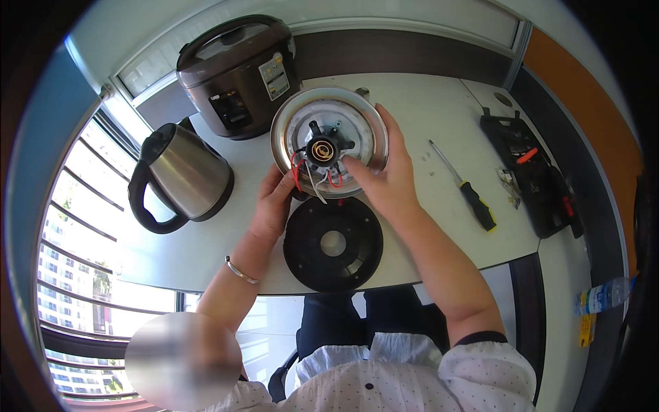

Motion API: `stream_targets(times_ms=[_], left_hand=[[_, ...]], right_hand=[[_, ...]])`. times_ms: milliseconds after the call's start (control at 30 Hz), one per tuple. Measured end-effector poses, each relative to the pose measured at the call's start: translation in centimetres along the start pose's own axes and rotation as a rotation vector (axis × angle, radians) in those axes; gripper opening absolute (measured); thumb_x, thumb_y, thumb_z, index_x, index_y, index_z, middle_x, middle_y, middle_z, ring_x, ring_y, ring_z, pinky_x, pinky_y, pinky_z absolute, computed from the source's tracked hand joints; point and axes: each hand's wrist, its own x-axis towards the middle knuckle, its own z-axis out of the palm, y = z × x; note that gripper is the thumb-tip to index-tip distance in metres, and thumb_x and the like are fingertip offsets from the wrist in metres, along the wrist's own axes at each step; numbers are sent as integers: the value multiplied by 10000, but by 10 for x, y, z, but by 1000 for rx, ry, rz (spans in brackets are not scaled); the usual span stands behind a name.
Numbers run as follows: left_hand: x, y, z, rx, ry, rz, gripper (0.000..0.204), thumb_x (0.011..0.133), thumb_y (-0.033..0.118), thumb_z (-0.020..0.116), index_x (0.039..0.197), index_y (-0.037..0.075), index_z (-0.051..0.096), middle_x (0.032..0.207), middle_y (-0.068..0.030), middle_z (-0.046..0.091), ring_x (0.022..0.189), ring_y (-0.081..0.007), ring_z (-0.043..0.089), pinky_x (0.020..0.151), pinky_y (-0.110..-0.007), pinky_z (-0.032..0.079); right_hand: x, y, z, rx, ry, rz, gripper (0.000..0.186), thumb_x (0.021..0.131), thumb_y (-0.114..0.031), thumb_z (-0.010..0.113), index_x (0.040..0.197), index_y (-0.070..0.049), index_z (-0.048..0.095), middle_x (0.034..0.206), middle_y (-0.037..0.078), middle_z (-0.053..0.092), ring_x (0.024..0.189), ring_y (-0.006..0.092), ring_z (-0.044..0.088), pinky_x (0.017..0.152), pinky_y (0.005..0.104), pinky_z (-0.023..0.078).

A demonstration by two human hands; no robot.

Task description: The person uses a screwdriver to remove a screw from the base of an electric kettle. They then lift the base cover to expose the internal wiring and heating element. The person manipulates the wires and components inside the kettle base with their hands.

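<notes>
Between my hands is a steel electric kettle [285,123], its open underside turned up toward me. A black round connector [322,150] with a copper-coloured ring sits at the middle of that underside, and red and white wires [315,185] run from it. My left hand [273,199] is closed on the lower left rim, its fingers partly hidden behind the kettle. Around the right side my right hand [386,175] grips, with its thumb resting inside by the connector. A black round bottom cover [302,248] with a hole at its centre lies just below the kettle, near the table edge.
To the left stands another steel kettle [189,172] with a black handle. Behind it is a brown rice cooker [237,75]. On the right lie a yellow-black screwdriver [473,204], small metal parts [509,187] and an open black tool case [535,185]. The white table [419,113] ends near my body.
</notes>
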Motion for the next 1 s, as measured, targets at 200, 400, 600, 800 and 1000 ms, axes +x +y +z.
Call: stream_targets(times_ms=[200,400,600,800,1000], left_hand=[[1,-4,-3,14,5,29,391,912,209,494,1245,13,434,1173,-109,540,1092,-211,506,945,-354,383],[-3,0,1,34,14,12,357,916,191,506,1221,10,466,1132,-83,551,1053,-153,499,923,-289,377],[-2,2,0,124,16,-5,350,910,197,513,1207,14,480,1107,-71,558,1017,-145,506,896,-283,389],[-2,2,1,174,11,28,359,912,217,522,1211,25,472,1042,-47,571,932,-118,517,804,-255,419],[-4,9,4,224,3,1,397,915,206,523,1254,19,436,1060,-58,569,967,-128,523,847,-270,418]], right_hand=[[-1,-8,1,94,-14,68,747,696,45,651,1337,-10,271,1316,153,379,1223,276,396,946,364,428],[-1,-5,0,90,-15,38,773,719,56,657,1369,-52,253,1299,132,409,1180,238,448,899,351,474],[3,-3,-2,148,-42,21,750,716,51,653,1351,-6,258,1306,150,395,1181,251,447,896,349,480],[5,-6,-3,93,-56,26,757,716,36,674,1352,-11,265,1295,147,408,1159,234,462,897,334,477],[5,-5,-6,52,-57,54,759,709,14,692,1349,-21,285,1270,131,444,1137,225,481,889,319,475]])
